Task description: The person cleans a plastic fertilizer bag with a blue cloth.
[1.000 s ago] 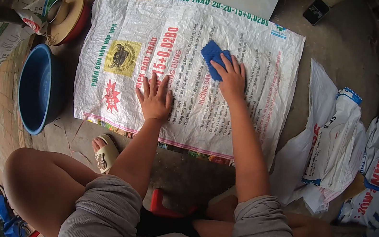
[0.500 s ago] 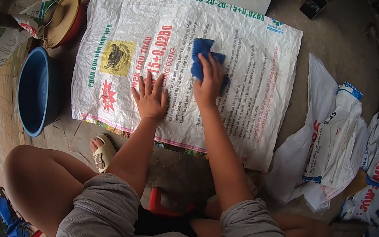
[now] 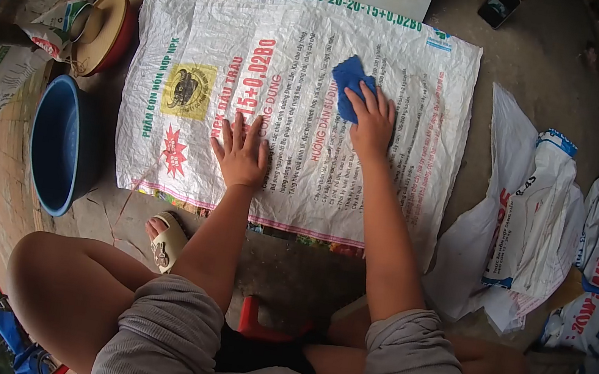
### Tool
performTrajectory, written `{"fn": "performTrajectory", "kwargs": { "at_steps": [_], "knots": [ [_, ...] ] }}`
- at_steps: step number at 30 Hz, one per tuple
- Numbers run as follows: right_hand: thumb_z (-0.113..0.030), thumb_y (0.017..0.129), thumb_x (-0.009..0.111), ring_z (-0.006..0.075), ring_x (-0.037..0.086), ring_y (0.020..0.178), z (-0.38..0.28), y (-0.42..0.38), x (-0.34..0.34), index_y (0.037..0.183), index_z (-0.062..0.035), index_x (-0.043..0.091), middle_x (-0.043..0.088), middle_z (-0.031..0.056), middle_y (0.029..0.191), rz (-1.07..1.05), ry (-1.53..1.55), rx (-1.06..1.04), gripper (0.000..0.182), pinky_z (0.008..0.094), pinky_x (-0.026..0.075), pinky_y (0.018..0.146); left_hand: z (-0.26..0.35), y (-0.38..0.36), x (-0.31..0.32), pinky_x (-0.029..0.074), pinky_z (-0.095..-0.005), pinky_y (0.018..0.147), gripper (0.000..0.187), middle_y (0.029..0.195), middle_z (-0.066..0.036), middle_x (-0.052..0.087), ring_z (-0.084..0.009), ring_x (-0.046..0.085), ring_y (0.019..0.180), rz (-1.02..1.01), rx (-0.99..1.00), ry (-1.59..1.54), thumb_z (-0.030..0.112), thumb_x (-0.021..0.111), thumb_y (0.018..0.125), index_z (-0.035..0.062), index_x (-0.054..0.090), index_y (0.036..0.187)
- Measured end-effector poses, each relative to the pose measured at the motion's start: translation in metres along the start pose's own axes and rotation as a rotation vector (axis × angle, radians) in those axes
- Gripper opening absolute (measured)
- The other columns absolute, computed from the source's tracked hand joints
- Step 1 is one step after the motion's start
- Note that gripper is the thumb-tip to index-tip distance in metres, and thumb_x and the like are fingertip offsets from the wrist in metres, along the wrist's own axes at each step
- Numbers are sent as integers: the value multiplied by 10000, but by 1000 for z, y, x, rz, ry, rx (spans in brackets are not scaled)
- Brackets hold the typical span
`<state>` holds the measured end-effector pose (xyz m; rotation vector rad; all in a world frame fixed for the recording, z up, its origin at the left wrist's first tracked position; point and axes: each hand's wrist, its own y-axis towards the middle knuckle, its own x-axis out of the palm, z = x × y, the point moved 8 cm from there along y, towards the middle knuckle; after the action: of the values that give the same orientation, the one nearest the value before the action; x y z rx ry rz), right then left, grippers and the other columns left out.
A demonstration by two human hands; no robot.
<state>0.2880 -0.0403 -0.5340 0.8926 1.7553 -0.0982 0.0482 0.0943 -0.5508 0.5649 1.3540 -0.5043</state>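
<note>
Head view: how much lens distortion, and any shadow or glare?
Head view: strong wide-angle bowing, black corners; head view: soft light, no harsh glare on the sack, its larger lettering readable; head view: floor dim below it.

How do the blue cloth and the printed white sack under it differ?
The cloth is plain blue; the sack is white with coloured print. The cloth is small, partly covered by the right hand; the sack is far larger, spread out beneath the left hand. Both look pliable.
</note>
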Motion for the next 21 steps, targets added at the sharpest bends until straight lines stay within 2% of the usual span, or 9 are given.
{"fn": "performTrajectory", "kwargs": {
  "at_steps": [5, 8, 10, 11, 13, 15, 16, 17, 21],
  "knots": [
    [-23, 720, 637, 319, 406, 1330, 121, -16, -38, 1313, -319, 564, 476, -4, 1442, 176, -142, 423, 667, 514, 249, 1110, 0, 0, -1, 47, -588, 1162, 527, 1575, -69, 265, -346, 165, 1466, -4, -4, -6, 405, 429, 938, 347, 380, 1459],
    [-32, 718, 607, 364, 412, 1316, 120, -21, -38, 1323, -234, 559, 486, 67, 1429, 332, 8, 493, 639, 536, 255, 1101, 0, 1, -2, 45, -588, 1162, 523, 1576, -69, 263, -345, 165, 1466, -9, -9, -6, 403, 429, 940, 348, 381, 1458],
    [-37, 713, 585, 427, 406, 1302, 77, -23, -39, 1325, -148, 547, 498, 153, 1399, 440, 96, 496, 623, 559, 252, 1097, 0, 1, 0, 45, -588, 1162, 521, 1576, -69, 263, -345, 164, 1467, -10, -12, -4, 403, 429, 941, 349, 381, 1457],
    [-40, 712, 581, 437, 389, 1313, 42, -20, -33, 1327, -157, 546, 495, 153, 1398, 446, 96, 433, 627, 563, 244, 1102, -1, 1, 2, 44, -587, 1162, 517, 1577, -67, 262, -344, 165, 1467, -3, -8, -3, 404, 428, 943, 355, 381, 1456],
    [-48, 711, 585, 429, 366, 1336, -32, -18, -5, 1341, -155, 534, 472, 140, 1411, 281, 254, 318, 641, 580, 213, 1114, -1, -2, 3, 42, -587, 1163, 514, 1577, -65, 261, -343, 166, 1467, -1, 0, 5, 405, 426, 945, 360, 381, 1454],
    [-38, 746, 577, 376, 365, 1356, -119, -30, 33, 1350, -168, 525, 473, 125, 1419, -58, 308, 121, 621, 548, 213, 1126, -1, 0, 3, 38, -583, 1164, 542, 1589, -47, 233, -334, 149, 1473, -1, 3, 24, 409, 438, 934, 314, 380, 1464],
    [-50, 771, 561, 376, 375, 1350, -156, -45, 55, 1353, -176, 525, 471, 122, 1423, -40, 334, 33, 596, 545, 212, 1128, -8, 0, 12, 38, -583, 1164, 542, 1589, -47, 233, -334, 149, 1473, -1, 5, 30, 409, 438, 934, 314, 380, 1464],
    [-62, 797, 546, 376, 384, 1343, -178, -59, 73, 1355, -184, 524, 469, 120, 1428, -21, 358, -55, 572, 542, 212, 1129, -19, 0, 27, 36, -581, 1165, 563, 1595, -38, 215, -329, 137, 1477, -12, -8, -27, 411, 447, 924, 279, 381, 1467],
    [-79, 840, 522, 374, 407, 1327, -170, -56, 56, 1363, -189, 523, 462, 125, 1439, -77, 437, 27, 534, 530, 229, 1127, -14, -1, 24, 31, -573, 1168, 619, 1607, -19, 174, -314, 111, 1485, -19, 5, 49, 406, 468, 891, 196, 387, 1468]
  ]
}}
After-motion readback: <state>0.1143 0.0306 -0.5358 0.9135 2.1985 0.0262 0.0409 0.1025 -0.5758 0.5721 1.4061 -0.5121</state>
